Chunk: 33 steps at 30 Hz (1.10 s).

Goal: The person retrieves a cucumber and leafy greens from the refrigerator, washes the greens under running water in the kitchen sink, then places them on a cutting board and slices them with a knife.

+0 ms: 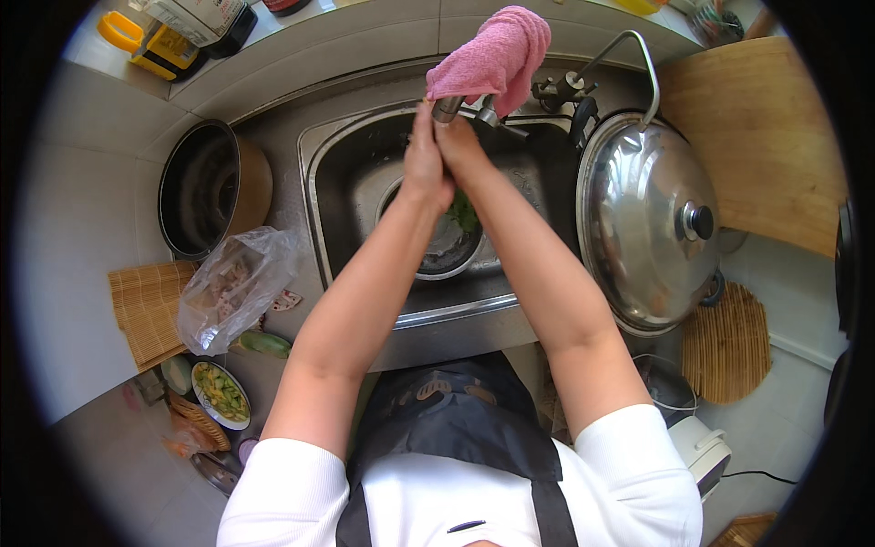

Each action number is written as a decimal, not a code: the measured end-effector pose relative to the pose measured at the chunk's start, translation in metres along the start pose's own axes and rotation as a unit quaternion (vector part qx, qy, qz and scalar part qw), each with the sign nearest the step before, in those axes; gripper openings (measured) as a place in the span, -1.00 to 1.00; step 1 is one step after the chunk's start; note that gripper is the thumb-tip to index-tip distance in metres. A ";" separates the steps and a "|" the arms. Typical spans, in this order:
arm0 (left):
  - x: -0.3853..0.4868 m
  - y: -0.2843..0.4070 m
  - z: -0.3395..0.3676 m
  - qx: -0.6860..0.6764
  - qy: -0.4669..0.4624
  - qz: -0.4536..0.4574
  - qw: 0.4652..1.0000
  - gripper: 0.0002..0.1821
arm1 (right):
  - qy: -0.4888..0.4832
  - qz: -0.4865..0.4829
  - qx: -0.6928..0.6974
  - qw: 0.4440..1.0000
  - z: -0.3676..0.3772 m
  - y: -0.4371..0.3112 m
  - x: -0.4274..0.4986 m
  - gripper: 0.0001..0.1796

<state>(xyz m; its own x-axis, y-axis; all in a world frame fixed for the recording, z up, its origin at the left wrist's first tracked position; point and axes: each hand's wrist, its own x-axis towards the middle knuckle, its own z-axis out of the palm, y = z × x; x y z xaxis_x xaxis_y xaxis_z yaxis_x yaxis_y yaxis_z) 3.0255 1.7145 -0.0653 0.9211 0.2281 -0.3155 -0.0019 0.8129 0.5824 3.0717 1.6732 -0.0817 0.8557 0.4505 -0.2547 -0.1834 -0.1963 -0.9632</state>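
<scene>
Both hands are raised over a stainless steel sink [355, 164], palms facing and close together under a metal faucet spout [448, 109]. My left hand [425, 154] has its fingers stretched up along the spout's left side. My right hand [456, 140] is just to its right, partly hidden under the spout, with its fingers hard to make out. A pink towel [502, 58] is draped over the faucet above them. Beneath the hands, a round metal bowl [444, 275] in the sink holds green leaves [465, 213], partly covered by my forearms.
A deep pot [253, 184] lies left of the sink, near a plastic bag [236, 287], a bamboo mat [147, 301] and a green vegetable [265, 344]. At right are a large domed metal lid [636, 205] and a wooden board [759, 137]. Bottles [164, 51] stand on the back ledge.
</scene>
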 end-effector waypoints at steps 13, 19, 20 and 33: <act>0.016 0.009 -0.017 -0.019 0.065 -0.016 0.998 -0.59 | 0.160 -0.171 -0.156 0.960 0.030 0.016 -0.013 -0.53; 0.013 0.017 -0.011 -0.017 0.065 -0.032 0.997 -0.53 | 0.109 -0.151 -0.129 0.974 0.034 0.005 -0.026 -0.50; 0.015 0.023 -0.012 -0.036 0.086 -0.039 0.995 -0.54 | 0.107 -0.145 -0.157 0.971 0.036 0.001 -0.036 -0.48; 0.008 0.009 -0.018 0.025 -0.066 -0.029 0.997 -0.48 | 0.218 -0.178 -0.282 0.917 0.034 0.018 0.004 -0.48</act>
<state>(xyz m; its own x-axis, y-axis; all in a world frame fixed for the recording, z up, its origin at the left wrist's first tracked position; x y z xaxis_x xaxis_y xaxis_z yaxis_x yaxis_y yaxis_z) 3.0260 1.7331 -0.0760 0.9623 0.1067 -0.2503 0.0688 0.7946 0.6032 3.0552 1.7013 -0.1031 0.9478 0.2055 0.2440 0.3187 -0.5787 -0.7507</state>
